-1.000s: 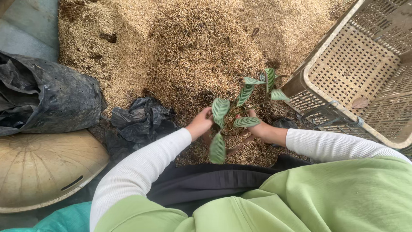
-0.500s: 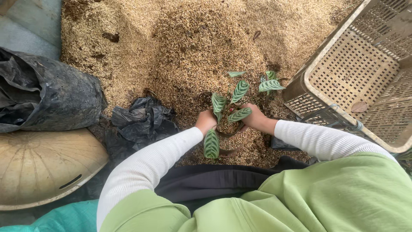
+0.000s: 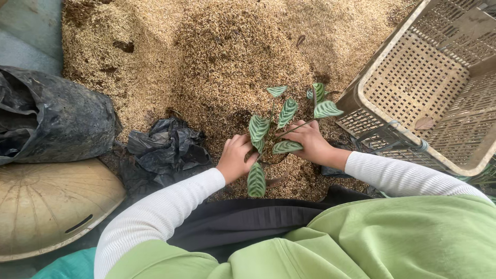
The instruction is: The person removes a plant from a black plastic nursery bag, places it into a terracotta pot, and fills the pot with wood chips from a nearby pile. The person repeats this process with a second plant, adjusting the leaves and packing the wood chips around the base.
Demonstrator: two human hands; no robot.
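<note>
Your left hand and right hand press with curled fingers around the base of the striped plant, at the frame's centre. It probably stands in a small pot, hidden under the husk pile; press evenly and keep the stem upright.

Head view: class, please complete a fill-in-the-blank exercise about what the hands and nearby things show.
1. Both hands, left hand and right hand, press around a small ____ with striped leaves.
2. The pile beyond it is ____ in colour.
3. The crate lies on the person's ____ side.

Missing words: plant; tan; right
</note>
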